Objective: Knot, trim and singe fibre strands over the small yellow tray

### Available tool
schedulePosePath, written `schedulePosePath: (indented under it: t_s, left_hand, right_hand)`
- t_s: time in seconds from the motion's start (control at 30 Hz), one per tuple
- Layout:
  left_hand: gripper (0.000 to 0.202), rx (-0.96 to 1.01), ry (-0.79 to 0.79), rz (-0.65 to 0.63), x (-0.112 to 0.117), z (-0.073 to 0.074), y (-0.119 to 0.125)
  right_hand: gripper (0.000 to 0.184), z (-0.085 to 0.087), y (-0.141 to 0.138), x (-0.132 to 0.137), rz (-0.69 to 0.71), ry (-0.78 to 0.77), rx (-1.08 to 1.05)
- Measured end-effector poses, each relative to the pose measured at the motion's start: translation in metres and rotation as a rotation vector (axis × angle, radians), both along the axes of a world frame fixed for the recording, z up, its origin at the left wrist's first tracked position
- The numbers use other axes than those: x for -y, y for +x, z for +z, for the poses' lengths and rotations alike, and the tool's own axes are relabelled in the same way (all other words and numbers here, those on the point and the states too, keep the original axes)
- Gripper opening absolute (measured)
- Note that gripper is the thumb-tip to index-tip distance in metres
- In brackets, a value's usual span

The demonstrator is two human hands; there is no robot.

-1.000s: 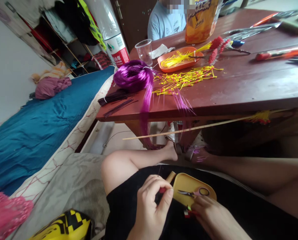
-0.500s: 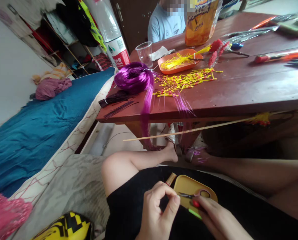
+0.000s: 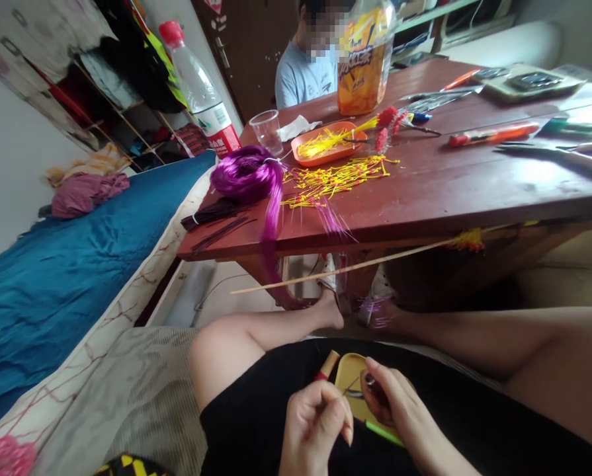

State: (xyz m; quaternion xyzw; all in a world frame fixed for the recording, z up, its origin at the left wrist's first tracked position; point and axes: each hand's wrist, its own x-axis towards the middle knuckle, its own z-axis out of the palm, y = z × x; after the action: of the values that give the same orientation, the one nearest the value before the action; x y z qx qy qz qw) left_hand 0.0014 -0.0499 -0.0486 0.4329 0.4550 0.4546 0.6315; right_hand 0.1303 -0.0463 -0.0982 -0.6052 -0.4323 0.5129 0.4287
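1. Large printed characters are seen on the orange bag [image 3: 362, 63] on the table [image 3: 449, 192], but they cannot be read. The print on the red label of the bottle [image 3: 201, 99] is too small to read.
2. One bottle, one bag, one clear cup [image 3: 267, 130], one orange tray [image 3: 325, 144], one coil of purple fibre [image 3: 246, 175] and one long stick [image 3: 345, 268] under the table edge are counted. One seated person [image 3: 300, 73] is seen behind the table.
3. One yellow tray [image 3: 346, 380] is rested on the lap, partly covered by the hands.
4. The left hand [image 3: 318, 423] is held curled beside that tray, thumb and forefinger pressed together. What is pinched cannot be told.
5. The right hand [image 3: 399, 416] is laid over the yellow tray, fingers bent down onto the scissors [image 3: 368, 390] lying in it. Whether they are gripped cannot be told.
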Motion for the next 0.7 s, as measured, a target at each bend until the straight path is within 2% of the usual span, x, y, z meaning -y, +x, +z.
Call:
schedulePosePath:
  t_s: [0.1, 0.23, 0.43, 0.53, 0.6, 0.7]
  left_hand:
    - [0.044, 0.204, -0.077, 0.043, -0.002, -0.003, 0.002]
    - [0.045, 0.398, -0.162, 0.102, -0.003, -0.005, 0.003]
    - [0.04, 0.511, -0.243, 0.156, -0.001, -0.009, 0.003]
    - [0.038, 0.537, -0.246, 0.154, 0.001, -0.011, 0.003]
    - [0.037, 0.549, -0.253, 0.179, 0.0, -0.009, 0.003]
    - [0.033, 0.586, -0.303, 0.275, -0.005, -0.004, 0.002]
  right_hand:
    - [0.047, 0.0, -0.001, 0.002, -0.071, -0.143, -0.141]
    - [0.049, 0.0, -0.008, 0.005, -0.114, -0.157, -0.188]
    - [0.05, -0.006, -0.009, 0.007, -0.136, -0.183, -0.217]
    - [0.048, -0.004, -0.006, 0.004, -0.142, -0.211, -0.243]
    - [0.047, 0.003, -0.005, 0.001, -0.109, -0.231, -0.284]
    - [0.045, 0.014, -0.002, -0.002, 0.08, -0.139, -0.332]
